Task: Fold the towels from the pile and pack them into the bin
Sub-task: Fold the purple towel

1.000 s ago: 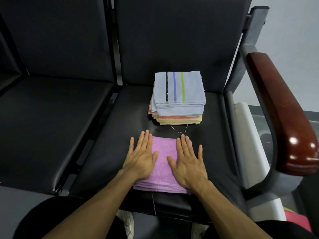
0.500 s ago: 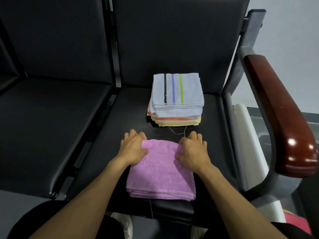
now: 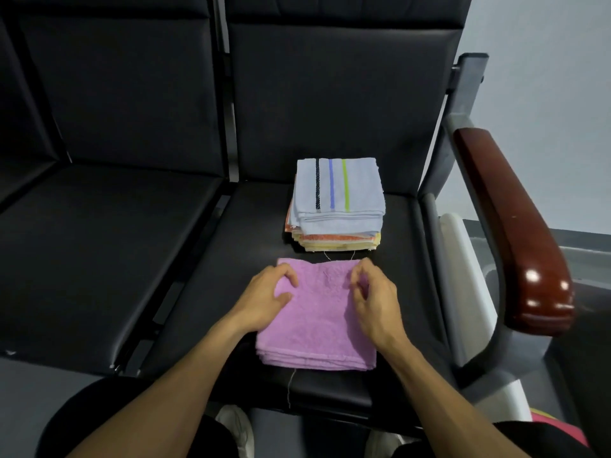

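Note:
A folded purple towel [image 3: 320, 322] lies flat on the front of the black seat [image 3: 251, 233]. My left hand [image 3: 264, 299] holds its far left part, fingers curled over the edge and thumb on top. My right hand [image 3: 373, 299] holds the far right part with curled fingers near the corner. Behind the purple towel stands a stack of folded towels [image 3: 340, 200]; its top one is light blue with black, blue and green stripes, with orange and yellow ones beneath.
A brown wooden armrest [image 3: 515, 233] on a grey metal frame runs along the right of the seat. Past it shows a white container's rim [image 3: 463, 259]. A second black seat [image 3: 99, 246] lies to the left. Loose threads trail from the towels.
My hands went from lying flat on the purple towel to curling round its far corners. The view has shifted, so the towel now shows more fully.

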`<act>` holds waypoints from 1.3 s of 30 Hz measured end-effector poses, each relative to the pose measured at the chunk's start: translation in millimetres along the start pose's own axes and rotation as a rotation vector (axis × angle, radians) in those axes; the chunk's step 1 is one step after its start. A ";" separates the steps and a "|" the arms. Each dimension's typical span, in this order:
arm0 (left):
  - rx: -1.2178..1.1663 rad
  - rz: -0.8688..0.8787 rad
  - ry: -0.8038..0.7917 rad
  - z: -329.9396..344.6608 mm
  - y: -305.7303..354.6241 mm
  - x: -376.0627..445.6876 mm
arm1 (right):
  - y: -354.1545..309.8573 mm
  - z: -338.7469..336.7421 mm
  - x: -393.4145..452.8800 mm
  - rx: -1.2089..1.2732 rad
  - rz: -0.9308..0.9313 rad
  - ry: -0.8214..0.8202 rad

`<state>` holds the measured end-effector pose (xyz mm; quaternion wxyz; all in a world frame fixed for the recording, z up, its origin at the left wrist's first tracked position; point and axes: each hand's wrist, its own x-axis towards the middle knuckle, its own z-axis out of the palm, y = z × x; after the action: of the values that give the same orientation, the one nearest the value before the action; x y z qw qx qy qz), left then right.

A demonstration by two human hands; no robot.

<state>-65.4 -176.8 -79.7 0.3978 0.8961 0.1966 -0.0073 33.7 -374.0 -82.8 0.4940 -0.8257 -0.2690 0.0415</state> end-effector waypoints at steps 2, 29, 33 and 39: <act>-0.006 0.048 0.071 -6.4 7.4 -3.6 | -4.8 -1.0 -0.4 -0.025 -0.035 0.060; 0.096 -0.014 0.263 -60.4 68.3 200.9 | -21.7 -16.7 218.5 -0.503 0.011 -0.088; -0.012 -0.072 0.167 -44.6 52.8 222.7 | 5.6 -0.8 223.5 -0.518 0.079 -0.184; -0.189 -0.117 0.176 -17.0 40.6 227.4 | 27.4 5.4 215.2 -0.392 0.148 -0.119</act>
<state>156.5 -110.4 -77.8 0.4604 0.8389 0.2824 0.0669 226.2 -275.3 -66.1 0.3029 -0.9196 -0.2392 0.0734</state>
